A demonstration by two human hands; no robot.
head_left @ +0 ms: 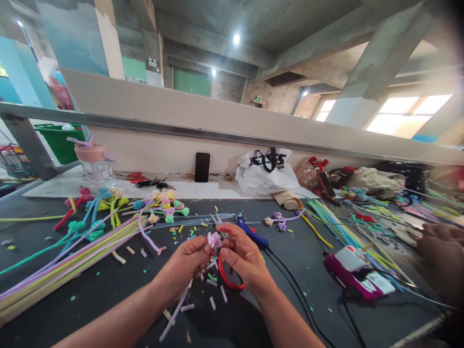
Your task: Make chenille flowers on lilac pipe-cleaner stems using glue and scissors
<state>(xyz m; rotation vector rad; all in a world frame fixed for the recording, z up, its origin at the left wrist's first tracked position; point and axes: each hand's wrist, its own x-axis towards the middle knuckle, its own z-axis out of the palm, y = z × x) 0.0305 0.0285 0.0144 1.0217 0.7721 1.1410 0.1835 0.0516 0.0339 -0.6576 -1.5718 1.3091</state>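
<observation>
Pinching lilac chenille-stem flower [214,239] at frame centre: left hand [195,253]. Right hand [241,256] grasps red-handled scissors [225,276], blades near bloom. Early closing could nick flower or left hand. Blue glue gun [253,236], right of centre, possibly hot: careless reach might burn.

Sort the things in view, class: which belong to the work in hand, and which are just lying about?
Likely in the work:
- lilac fuzzy flower
- red-handled scissors
- bundled fuzzy stems
- blue corded tool

Seemingly just lying about:
- black phone
- white bag
- keys
</observation>
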